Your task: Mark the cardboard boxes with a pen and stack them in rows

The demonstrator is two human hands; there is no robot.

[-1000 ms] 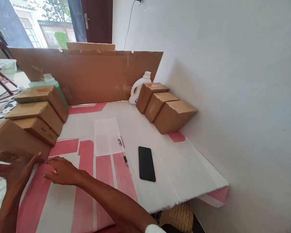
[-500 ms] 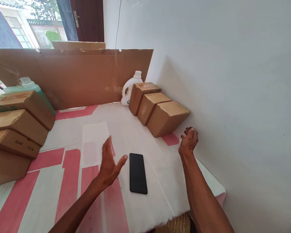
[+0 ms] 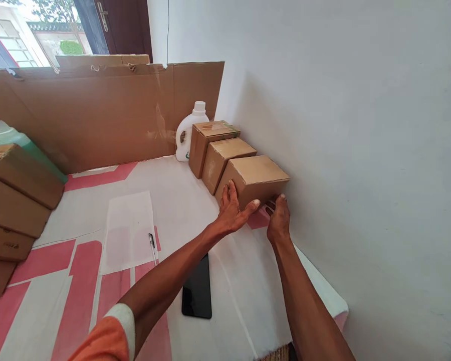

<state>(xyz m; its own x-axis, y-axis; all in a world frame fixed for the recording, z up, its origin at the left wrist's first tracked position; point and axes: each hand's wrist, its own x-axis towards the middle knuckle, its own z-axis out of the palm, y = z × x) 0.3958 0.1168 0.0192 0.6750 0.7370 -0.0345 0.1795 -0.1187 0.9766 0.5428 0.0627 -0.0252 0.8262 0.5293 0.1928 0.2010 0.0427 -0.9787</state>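
Note:
The nearest cardboard box (image 3: 261,170) of a row of three stands by the wall, with both my hands at its near end. My left hand (image 3: 231,213) grips its left side, the fingers spread on the cardboard and the thumb across the near face. My right hand (image 3: 279,218) holds the lower right corner, thumb up; its fingertips are partly hidden beneath the box edge. Behind it are the middle box (image 3: 225,155) and the far box (image 3: 203,145). A black phone (image 3: 197,296) lies under my left forearm, which covers its top end.
A white jug (image 3: 186,133) stands behind the row, before a tall cardboard panel (image 3: 108,115). Several stacked boxes (image 3: 15,210) and a green-tinted jug (image 3: 26,145) are at left. Paper (image 3: 130,215) and a pen (image 3: 151,240) lie mid-table. The white wall (image 3: 361,150) bounds the right.
Both hands have come onto the nearest box, the left moving right and forward from beside the phone. That box looks slightly turned. The view has shifted right, and the pen now shows.

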